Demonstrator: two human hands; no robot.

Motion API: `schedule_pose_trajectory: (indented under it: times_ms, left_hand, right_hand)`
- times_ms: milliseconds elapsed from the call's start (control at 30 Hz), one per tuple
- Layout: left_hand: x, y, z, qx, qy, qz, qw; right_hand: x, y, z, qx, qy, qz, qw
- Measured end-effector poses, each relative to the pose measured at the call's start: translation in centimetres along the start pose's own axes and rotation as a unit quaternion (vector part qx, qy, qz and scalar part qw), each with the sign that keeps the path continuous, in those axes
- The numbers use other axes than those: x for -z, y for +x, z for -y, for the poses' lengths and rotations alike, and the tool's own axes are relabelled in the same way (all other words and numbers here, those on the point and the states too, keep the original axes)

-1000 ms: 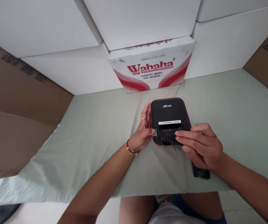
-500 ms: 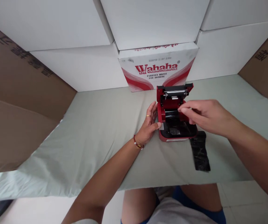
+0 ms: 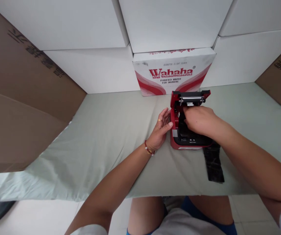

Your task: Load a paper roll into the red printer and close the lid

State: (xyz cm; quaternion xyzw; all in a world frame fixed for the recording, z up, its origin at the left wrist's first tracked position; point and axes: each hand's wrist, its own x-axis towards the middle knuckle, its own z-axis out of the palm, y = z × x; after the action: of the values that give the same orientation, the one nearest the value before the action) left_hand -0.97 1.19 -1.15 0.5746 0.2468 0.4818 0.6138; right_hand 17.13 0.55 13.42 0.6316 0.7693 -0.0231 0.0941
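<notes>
A red and black device that looks like a label printer (image 3: 191,145) sits on the cloth with its lid (image 3: 190,94) raised. My left hand (image 3: 160,130) rests against the printer's left side, fingers apart and thumb at the edge. My right hand (image 3: 200,121) reaches into the opened body, fingers curled. Its fingertips and whatever they hold are hidden behind the hand. Dark material shows below the hand inside the printer. A crumpled strip of black film (image 3: 214,164) lies beside the printer's front right corner.
A Wahaha water carton (image 3: 173,73) stands behind the printer, in front of stacked white boxes (image 3: 91,70). Brown cardboard walls (image 3: 32,107) flank the table on both sides. A pale green cloth (image 3: 111,130) covers the table, its front edge near my lap.
My right hand has moved left and deeper into the printer from its right side. Shiny black film over the front has drawn back, baring the panel's markings. The view has shifted slightly.
</notes>
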Motion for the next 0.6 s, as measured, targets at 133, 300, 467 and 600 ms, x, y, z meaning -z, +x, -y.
schedule_pose_trajectory:
  times_ms: [133, 300, 467, 600]
  left_hand:
    - [-0.2, 0.0, -0.1, 0.012, -0.013, 0.004, 1.000]
    - [-0.8, 0.0, -0.9, 0.044, -0.088, -0.026, 0.995]
    - [-1.0, 0.0, -1.4, 0.054, -0.114, -0.031, 0.991]
    - [-1.1, 0.2, -1.5, 0.052, -0.121, -0.032, 0.991]
  right_hand:
    - [0.1, -0.7, 0.3, -0.038, 0.024, -0.015, 0.999]
    - [1.0, -4.3, 0.0, -0.038, 0.162, -0.093, 0.982]
    - [0.5, -10.7, -6.4, -0.075, 0.430, -0.147, 0.887]
    - [-3.4, -13.7, -13.3, -0.121, 0.416, -0.079, 0.898]
